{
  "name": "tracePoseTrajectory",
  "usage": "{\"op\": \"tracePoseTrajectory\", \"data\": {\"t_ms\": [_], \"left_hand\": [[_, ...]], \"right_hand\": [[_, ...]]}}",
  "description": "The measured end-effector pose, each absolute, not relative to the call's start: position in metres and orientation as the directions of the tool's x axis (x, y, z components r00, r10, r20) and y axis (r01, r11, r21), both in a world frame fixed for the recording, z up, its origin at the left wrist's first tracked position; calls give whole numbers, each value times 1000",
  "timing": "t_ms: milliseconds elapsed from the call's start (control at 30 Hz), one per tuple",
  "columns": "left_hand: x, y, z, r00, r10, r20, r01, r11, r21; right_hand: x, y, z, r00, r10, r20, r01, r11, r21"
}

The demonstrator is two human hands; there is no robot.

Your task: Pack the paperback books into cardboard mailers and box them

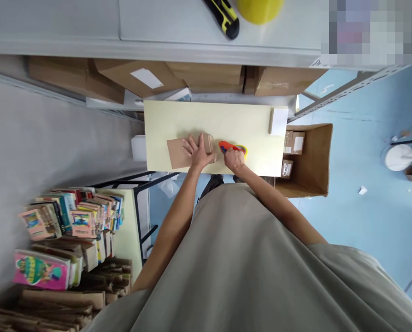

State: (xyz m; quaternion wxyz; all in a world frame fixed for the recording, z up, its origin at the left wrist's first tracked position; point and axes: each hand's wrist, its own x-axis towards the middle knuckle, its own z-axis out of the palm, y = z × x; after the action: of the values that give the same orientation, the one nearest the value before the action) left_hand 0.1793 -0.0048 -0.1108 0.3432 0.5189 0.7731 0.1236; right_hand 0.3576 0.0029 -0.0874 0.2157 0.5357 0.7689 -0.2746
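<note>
On the pale yellow table lies a small cardboard box (208, 144) with a flat brown cardboard panel (178, 154) reaching out to its left. My left hand (199, 154) rests on the cardboard with its fingers spread. To the right of the box, my right hand (234, 159) is closed around a red tape dispenser (226, 146). A yellow-rimmed roll shows at the dispenser's right side. A gap separates the dispenser from the box. The palm hides the dispenser's handle.
A white box (278, 121) stands at the right back corner of the table (254, 122). To the right, a large open carton (309, 161) holds small boxes. Above, a shelf (171, 23) carries a utility knife (226, 20). Books (85, 221) fill the lower left.
</note>
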Motion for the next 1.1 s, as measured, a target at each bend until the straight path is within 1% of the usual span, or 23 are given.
{"op": "tracePoseTrajectory", "data": {"t_ms": [67,133,200,233,300,333,400,467,500,567,700,800,900,967,1033,1100], "left_hand": [[176,-6,-110,-215,895,-390,694,421,584],[173,-8,-102,-206,900,-384,670,416,615],[174,-9,-84,-186,914,-361,675,386,628],[177,-10,-72,-171,938,-301,695,332,638],[186,-7,-44,-129,985,-116,737,174,653],[192,-4,-28,-119,993,-26,749,107,654],[202,13,4,-118,986,121,764,12,645],[206,41,35,-156,961,227,778,-22,628],[204,60,49,-181,947,266,783,-26,622],[194,99,72,-213,925,316,788,-29,615],[161,160,97,-163,941,295,780,-60,623],[147,168,90,-136,952,276,761,-78,644],[144,147,63,-166,955,246,749,-41,662],[144,122,37,-193,962,192,739,14,673],[144,90,8,-221,970,105,728,93,679],[144,52,-24,-257,966,1,704,187,685]], "right_hand": [[359,12,-79,-268,756,-597,963,217,-157],[365,21,-63,-228,806,-546,973,169,-158],[372,29,-38,-194,850,-490,977,123,-173],[375,33,-22,-173,871,-460,978,98,-183],[375,45,12,-152,918,-365,973,73,-219],[371,53,31,-157,943,-295,966,85,-242],[357,76,67,-196,973,-119,947,156,-282],[334,109,99,-249,968,39,925,250,-287],[321,128,113,-276,957,87,918,289,-272],[295,168,133,-324,939,117,912,343,-225],[251,236,144,-390,914,114,901,404,-160],[233,268,133,-430,897,100,891,440,-112],[226,288,119,-447,890,84,885,454,-102],[226,294,116,-450,889,82,884,457,-102],[229,291,119,-447,887,118,884,458,-96],[237,273,120,-443,876,192,880,466,-95]]}}
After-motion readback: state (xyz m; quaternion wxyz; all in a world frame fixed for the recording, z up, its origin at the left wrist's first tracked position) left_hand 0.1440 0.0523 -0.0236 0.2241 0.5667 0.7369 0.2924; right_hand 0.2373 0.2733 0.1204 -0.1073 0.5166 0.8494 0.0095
